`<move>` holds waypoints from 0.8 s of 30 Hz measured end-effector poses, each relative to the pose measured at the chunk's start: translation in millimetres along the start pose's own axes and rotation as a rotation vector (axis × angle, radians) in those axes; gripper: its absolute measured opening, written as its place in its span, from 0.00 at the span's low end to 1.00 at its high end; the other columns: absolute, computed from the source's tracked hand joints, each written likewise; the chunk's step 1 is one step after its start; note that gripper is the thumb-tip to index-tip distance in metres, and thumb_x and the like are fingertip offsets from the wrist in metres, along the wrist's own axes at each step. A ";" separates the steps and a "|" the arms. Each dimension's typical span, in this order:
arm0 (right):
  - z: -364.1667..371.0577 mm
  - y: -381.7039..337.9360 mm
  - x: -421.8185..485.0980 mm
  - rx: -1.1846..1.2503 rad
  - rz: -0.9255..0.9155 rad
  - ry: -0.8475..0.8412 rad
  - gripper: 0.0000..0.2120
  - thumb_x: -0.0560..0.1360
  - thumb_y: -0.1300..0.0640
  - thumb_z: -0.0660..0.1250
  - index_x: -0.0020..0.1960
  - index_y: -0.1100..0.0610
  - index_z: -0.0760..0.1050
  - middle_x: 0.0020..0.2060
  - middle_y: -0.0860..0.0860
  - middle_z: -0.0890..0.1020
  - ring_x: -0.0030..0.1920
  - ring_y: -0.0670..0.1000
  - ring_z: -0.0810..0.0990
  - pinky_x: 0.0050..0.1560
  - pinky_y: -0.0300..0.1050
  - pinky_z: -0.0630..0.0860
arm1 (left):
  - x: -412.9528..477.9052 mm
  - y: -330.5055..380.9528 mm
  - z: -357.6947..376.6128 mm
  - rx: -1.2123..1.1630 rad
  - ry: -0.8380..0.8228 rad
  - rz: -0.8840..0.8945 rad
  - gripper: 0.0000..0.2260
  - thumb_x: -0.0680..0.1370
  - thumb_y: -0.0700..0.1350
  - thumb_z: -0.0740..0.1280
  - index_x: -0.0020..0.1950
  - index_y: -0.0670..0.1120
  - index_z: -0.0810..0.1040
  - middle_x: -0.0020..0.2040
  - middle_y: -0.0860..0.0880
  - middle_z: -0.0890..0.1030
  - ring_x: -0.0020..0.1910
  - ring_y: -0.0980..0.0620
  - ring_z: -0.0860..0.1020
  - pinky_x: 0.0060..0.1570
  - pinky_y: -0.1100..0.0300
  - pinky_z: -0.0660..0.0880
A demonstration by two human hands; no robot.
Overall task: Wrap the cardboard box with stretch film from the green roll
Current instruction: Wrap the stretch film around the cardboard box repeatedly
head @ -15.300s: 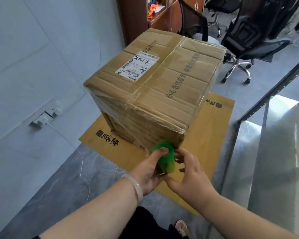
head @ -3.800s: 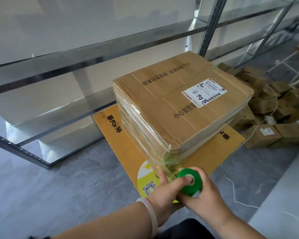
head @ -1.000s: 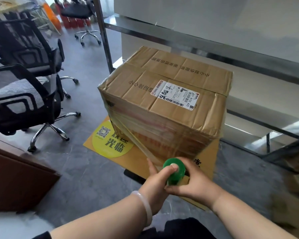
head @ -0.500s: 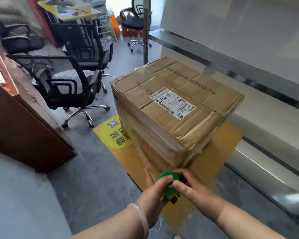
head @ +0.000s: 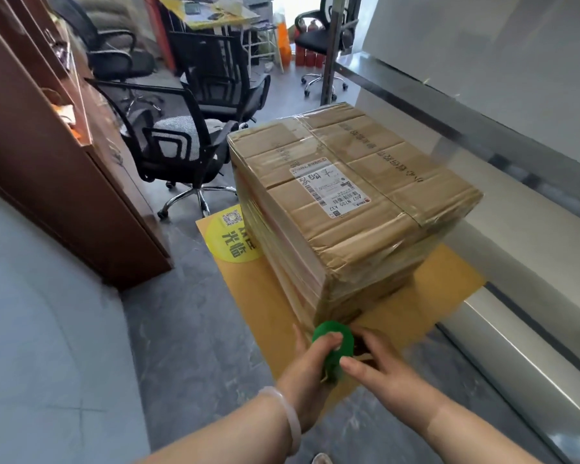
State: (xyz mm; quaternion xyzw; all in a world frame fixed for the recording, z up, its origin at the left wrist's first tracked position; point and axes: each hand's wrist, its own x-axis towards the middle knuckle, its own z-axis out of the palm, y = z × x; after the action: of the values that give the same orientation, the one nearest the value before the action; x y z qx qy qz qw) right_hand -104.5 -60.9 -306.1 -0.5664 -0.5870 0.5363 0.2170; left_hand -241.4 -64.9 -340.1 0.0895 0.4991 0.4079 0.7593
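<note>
Where both hands' grip point(head: 340, 356) clasps green roll point(head: 333, 343), roll's lower half hidden; film barely discernible.

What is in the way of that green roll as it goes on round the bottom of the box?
Nothing visible. Both hands, left hand and right hand, hold the green roll at the near bottom corner of the cardboard box. Only the flat cardboard sheet lies around it; the office chair stands clear.

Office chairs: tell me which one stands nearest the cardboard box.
The black mesh-back chair with the grey patterned seat, just left of the cardboard box. The other chairs stand farther back, toward the desks.
</note>
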 end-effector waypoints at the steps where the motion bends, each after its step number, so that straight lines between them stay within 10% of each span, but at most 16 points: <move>1: -0.4 1.9 0.1 0.015 0.027 0.004 0.30 0.60 0.32 0.65 0.58 0.43 0.70 0.58 0.43 0.74 0.60 0.44 0.74 0.62 0.46 0.73 | 3.5 -3.3 -0.3 0.000 -0.006 -0.008 0.59 0.57 0.51 0.77 0.79 0.64 0.43 0.70 0.45 0.74 0.62 0.46 0.78 0.60 0.51 0.76; 13: -17.4 10.1 -0.9 -0.203 0.094 0.002 0.32 0.69 0.49 0.74 0.68 0.42 0.64 0.62 0.44 0.69 0.63 0.45 0.70 0.64 0.42 0.68 | 21.3 -19.4 11.3 -0.025 -0.091 -0.056 0.55 0.61 0.51 0.78 0.79 0.64 0.48 0.73 0.42 0.71 0.65 0.42 0.77 0.65 0.45 0.74; 18: -40.7 8.5 8.2 -0.245 0.051 -0.075 0.25 0.63 0.50 0.77 0.55 0.40 0.68 0.52 0.41 0.74 0.53 0.37 0.75 0.51 0.31 0.73 | 25.4 -25.8 28.5 -0.025 -0.017 0.008 0.55 0.62 0.47 0.78 0.79 0.64 0.46 0.73 0.42 0.72 0.64 0.42 0.78 0.67 0.43 0.73; 24: -81.4 22.5 41.3 -0.329 -0.029 -0.233 0.26 0.58 0.43 0.76 0.52 0.43 0.68 0.47 0.42 0.79 0.48 0.42 0.79 0.48 0.43 0.79 | 41.5 -39.3 66.2 -0.131 0.164 0.169 0.61 0.57 0.47 0.80 0.78 0.66 0.45 0.74 0.40 0.69 0.64 0.39 0.77 0.64 0.38 0.73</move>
State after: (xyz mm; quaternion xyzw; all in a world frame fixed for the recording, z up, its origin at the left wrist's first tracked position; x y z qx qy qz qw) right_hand -35.6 2.5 -313.4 -0.5198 -0.6958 0.4920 0.0599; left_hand -158.5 -43.2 -357.7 0.0477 0.5225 0.5080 0.6831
